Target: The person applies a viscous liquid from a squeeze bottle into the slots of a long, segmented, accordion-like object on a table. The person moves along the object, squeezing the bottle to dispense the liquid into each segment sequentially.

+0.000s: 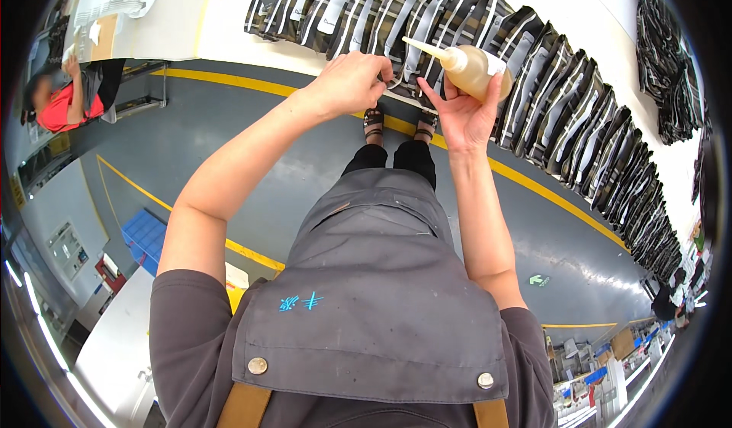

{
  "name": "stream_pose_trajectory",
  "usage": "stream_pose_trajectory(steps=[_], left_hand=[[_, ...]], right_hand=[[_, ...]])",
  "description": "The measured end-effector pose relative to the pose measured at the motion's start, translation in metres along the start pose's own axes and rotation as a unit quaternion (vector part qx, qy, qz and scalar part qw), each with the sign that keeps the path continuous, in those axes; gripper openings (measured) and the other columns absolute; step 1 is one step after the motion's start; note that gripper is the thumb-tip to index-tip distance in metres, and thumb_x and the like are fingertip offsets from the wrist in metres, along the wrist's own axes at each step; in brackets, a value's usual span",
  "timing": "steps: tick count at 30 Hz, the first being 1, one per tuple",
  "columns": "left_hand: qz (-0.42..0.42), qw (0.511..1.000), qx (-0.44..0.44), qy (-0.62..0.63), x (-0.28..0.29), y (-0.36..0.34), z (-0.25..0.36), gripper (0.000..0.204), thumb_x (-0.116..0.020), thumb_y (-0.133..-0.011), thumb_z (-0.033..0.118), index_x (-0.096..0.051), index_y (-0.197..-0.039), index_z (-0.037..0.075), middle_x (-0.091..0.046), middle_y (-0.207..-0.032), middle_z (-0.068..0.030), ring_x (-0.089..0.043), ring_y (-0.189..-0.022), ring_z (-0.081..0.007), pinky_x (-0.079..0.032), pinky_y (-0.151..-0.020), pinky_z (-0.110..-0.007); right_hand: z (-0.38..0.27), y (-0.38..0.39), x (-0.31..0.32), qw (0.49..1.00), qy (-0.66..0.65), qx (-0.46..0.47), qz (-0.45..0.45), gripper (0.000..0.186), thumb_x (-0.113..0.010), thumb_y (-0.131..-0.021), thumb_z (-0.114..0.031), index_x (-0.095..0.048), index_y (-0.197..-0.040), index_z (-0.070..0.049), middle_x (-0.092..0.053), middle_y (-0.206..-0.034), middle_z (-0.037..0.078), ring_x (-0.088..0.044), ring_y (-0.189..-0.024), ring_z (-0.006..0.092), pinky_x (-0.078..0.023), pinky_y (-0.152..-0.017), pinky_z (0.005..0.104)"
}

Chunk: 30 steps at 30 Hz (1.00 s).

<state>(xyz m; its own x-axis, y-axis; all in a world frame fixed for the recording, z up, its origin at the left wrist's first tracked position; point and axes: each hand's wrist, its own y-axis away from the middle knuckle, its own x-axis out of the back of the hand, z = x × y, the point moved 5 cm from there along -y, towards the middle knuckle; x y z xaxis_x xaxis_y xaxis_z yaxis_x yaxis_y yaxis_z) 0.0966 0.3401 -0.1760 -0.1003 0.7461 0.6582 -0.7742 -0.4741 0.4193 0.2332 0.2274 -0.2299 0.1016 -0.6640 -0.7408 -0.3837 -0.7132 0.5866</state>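
Note:
A squeeze bottle (478,72) with a pale pointed nozzle and amber-tan contents lies tilted in my right hand (465,119). My thumb and fingers wrap round it, and its tip points left over the row of plaid pieces (396,16). These dark, white-striped pieces overlap one another along the white table (293,56), many with light grey strips showing. At the table's near edge, my left hand (352,83) is closed, fingers curled toward the thumb beside the plaid pieces. Whatever may be between those fingertips is too small to make out.
More plaid pieces (663,62) lie in a stack at the far right. A person in a red top (65,108) sits at the left. Yellow lines mark the grey floor (282,161); a blue crate (145,234) stands at the left.

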Motion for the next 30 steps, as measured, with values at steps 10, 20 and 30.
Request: stream_pose_trajectory(steps=[10,20,30], left_hand=[[0.173,0.913,0.187,0.319,-0.043,0.039,-0.011,0.022,-0.057,-0.086,0.023,-0.057,-0.091,0.002,-0.059,-0.057,-0.0007,-0.049,-0.045,-0.0053,-0.034,-0.043,-0.022],[0.113,0.590,0.311,0.737,-0.084,0.039,-0.025,0.022,-0.062,-0.084,0.025,-0.057,-0.090,0.004,-0.051,-0.062,0.0046,-0.029,-0.040,-0.0008,-0.018,-0.037,-0.017],[0.097,0.493,0.275,0.819,-0.097,0.027,-0.024,0.013,-0.062,-0.083,0.015,-0.053,-0.087,0.006,-0.043,-0.057,0.0063,-0.029,-0.040,-0.0019,-0.020,-0.036,-0.018]], right_hand=[[-0.001,0.001,-0.001,1.000,0.027,-0.005,0.006,0.065,-0.062,-0.077,-0.051,-0.041,-0.124,-0.012,-0.049,-0.118,0.006,-0.050,-0.109,0.0216,-0.029,-0.096,0.0650],[-0.001,0.001,-0.003,1.000,0.021,-0.013,0.007,0.056,-0.063,-0.079,-0.048,-0.047,-0.119,-0.012,-0.056,-0.110,0.005,-0.057,-0.099,0.0198,-0.026,-0.096,0.0689],[0.000,-0.001,0.000,1.000,0.024,-0.018,0.005,0.056,-0.062,-0.079,-0.048,-0.047,-0.118,-0.011,-0.057,-0.108,0.005,-0.058,-0.099,0.0201,-0.026,-0.097,0.0680]])
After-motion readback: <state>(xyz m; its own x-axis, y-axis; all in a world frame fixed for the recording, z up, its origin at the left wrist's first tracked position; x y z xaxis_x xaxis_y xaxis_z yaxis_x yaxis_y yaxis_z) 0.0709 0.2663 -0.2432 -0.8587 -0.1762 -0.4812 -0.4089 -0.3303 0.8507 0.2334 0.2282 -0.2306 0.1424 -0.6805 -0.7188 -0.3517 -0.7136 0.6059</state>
